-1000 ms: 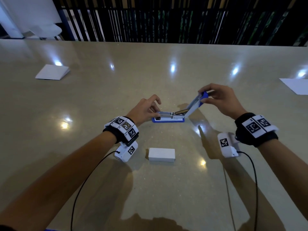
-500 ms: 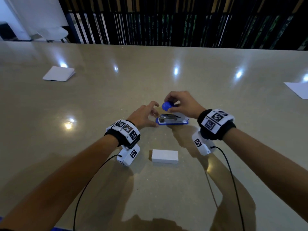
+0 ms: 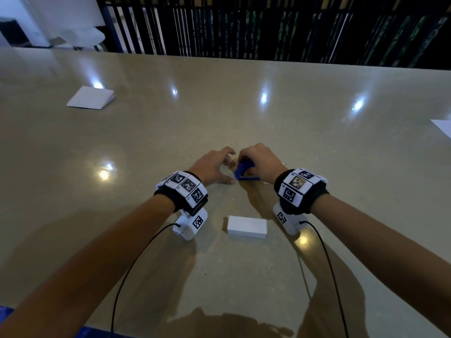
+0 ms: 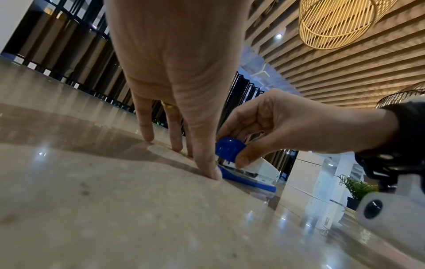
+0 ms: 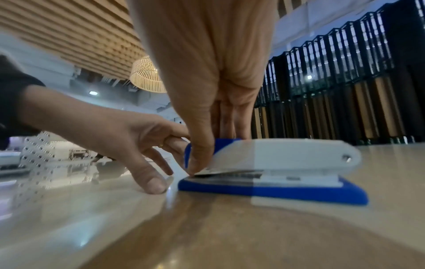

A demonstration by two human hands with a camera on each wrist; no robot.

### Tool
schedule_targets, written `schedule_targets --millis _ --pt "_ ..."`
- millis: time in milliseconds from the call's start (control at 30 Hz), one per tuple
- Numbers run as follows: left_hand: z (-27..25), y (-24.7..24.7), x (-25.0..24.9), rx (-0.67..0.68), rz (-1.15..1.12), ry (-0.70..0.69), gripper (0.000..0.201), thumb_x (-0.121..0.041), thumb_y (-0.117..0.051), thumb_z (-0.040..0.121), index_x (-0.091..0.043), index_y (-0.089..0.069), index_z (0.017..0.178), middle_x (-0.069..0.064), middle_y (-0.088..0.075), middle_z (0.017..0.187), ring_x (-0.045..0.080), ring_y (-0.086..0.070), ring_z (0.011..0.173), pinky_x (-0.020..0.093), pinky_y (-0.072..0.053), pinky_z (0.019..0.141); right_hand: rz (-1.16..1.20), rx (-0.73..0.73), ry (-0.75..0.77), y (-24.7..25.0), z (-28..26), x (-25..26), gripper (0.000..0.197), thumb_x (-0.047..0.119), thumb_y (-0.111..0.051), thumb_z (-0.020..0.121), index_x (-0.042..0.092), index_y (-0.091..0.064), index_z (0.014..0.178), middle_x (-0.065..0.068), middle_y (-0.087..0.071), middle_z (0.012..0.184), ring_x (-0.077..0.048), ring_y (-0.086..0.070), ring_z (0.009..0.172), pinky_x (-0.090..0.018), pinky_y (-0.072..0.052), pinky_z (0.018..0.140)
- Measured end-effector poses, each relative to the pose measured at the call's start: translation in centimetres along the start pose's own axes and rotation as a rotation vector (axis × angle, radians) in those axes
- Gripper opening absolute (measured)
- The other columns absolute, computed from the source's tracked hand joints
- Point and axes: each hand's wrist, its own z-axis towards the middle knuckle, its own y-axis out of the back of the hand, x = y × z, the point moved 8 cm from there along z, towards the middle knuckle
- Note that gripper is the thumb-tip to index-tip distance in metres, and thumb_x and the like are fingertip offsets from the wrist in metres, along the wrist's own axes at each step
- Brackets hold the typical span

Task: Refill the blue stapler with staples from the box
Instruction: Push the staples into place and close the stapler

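Observation:
The blue stapler point(image 3: 244, 172) lies on the table with its white top point(image 5: 287, 156) folded down over the blue base point(image 5: 299, 193). My right hand point(image 3: 258, 162) is on top of it, thumb and fingers pinching the blue front end point(image 4: 230, 149). My left hand point(image 3: 219, 167) is just left of the stapler, its fingers spread and their tips resting on the table point(image 4: 207, 169); the thumb sits beside the base's front edge. The white staple box point(image 3: 247, 226) lies shut nearer to me, between my wrists. No staples show.
The beige table point(image 3: 317, 142) stretches far ahead to a black slatted railing point(image 3: 244, 25). A folded white paper point(image 3: 90, 98) lies at the far left. Another white sheet point(image 3: 443, 126) pokes in at the right edge. Cables trail back from both wrist cameras.
My right hand has swung the stapler's raised top down onto the base and now pinches its front end. My left hand has left the magazine and rests on the table beside it.

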Motion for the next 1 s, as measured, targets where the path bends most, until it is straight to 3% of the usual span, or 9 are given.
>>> schedule_targets --millis 100,233,367,467,633,767,867,1000 --pt "-0.2 0.1 -0.1 0.008 0.003 0.012 0.081 -0.033 -0.083 0.069 -0.024 -0.038 0.135 0.004 -0.063 0.125 0.022 -0.056 0.117 0.038 -0.048 0.097 0.022 -0.002 -0.006 0.1 -0.1 -0.1 0.032 0.007 -0.07 0.076 0.011 -0.067 0.108 -0.013 -0.067 0.112 -0.03 -0.06 0.106 -0.036 -0.047 0.089" --pt "-0.6 0.0 -0.3 0.014 0.035 0.023 0.078 -0.033 -0.08 0.074 -0.023 -0.036 0.138 0.005 -0.059 0.133 0.022 -0.056 0.121 0.033 -0.044 0.097 0.151 0.006 -0.003 1.1 -0.5 -0.9 0.035 0.015 -0.078 0.069 0.008 -0.068 0.102 -0.012 -0.07 0.102 -0.027 -0.063 0.096 -0.034 -0.051 0.083" --pt "-1.3 -0.1 -0.6 0.05 0.042 0.021 0.076 -0.031 -0.075 0.08 -0.02 -0.033 0.142 0.005 -0.054 0.14 0.023 -0.051 0.128 0.033 -0.04 0.1 0.132 0.004 -0.073 0.8 -1.9 -3.2 0.033 0.015 -0.072 0.076 0.005 -0.064 0.107 -0.017 -0.068 0.103 -0.031 -0.061 0.095 -0.027 -0.039 0.075" --pt "-1.7 0.0 -0.8 0.07 0.049 0.016 0.074 -0.031 -0.073 0.082 -0.019 -0.033 0.143 0.004 -0.053 0.141 0.022 -0.051 0.128 0.034 -0.04 0.101 0.151 -0.005 -0.118 0.5 -3.6 -5.2 0.03 0.01 -0.071 0.074 0.004 -0.065 0.103 -0.018 -0.068 0.098 -0.033 -0.061 0.093 -0.033 -0.042 0.075" --pt "-3.0 -0.2 -0.7 0.122 0.064 0.029 0.058 -0.036 -0.063 0.089 -0.023 -0.036 0.139 0.0 -0.053 0.141 0.019 -0.052 0.125 0.032 -0.042 0.101 0.165 -0.052 -0.126 1.3 -6.5 -7.2 0.031 0.009 -0.077 0.069 0.003 -0.066 0.097 -0.002 -0.057 0.081 -0.021 -0.049 0.075 -0.026 -0.034 0.067" --pt "-5.2 -0.2 -2.2 0.177 0.146 0.019 0.05 -0.047 -0.05 0.093 -0.022 -0.044 0.136 0.002 -0.053 0.137 0.018 -0.053 0.121 0.029 -0.042 0.095 0.159 -0.054 -0.133 1.5 -8.6 -8.3 0.032 0.012 -0.079 0.069 0.005 -0.068 0.099 0.0 -0.058 0.081 -0.017 -0.051 0.076 -0.022 -0.035 0.066" --pt "-6.8 -0.1 -4.2 0.23 0.243 -0.048 0.05 -0.06 -0.046 0.09 -0.025 -0.053 0.125 -0.004 -0.057 0.127 0.015 -0.054 0.112 0.032 -0.046 0.092 0.156 -0.054 -0.142 1.7 -9.6 -8.8 0.03 0.008 -0.078 0.07 0.006 -0.069 0.099 0.002 -0.057 0.079 -0.017 -0.05 0.075 -0.017 -0.036 0.06" --pt "-8.7 -1.7 -7.0 0.384 0.319 -0.149 0.053 -0.065 -0.065 0.072 -0.028 -0.059 0.11 -0.009 -0.057 0.111 0.011 -0.055 0.098 0.032 -0.047 0.083 0.178 -0.057 -0.164 1.8 -10.3 -9.3 0.031 0.006 -0.076 0.069 0.007 -0.07 0.099 0.002 -0.057 0.078 -0.016 -0.051 0.074 -0.021 -0.039 0.064"
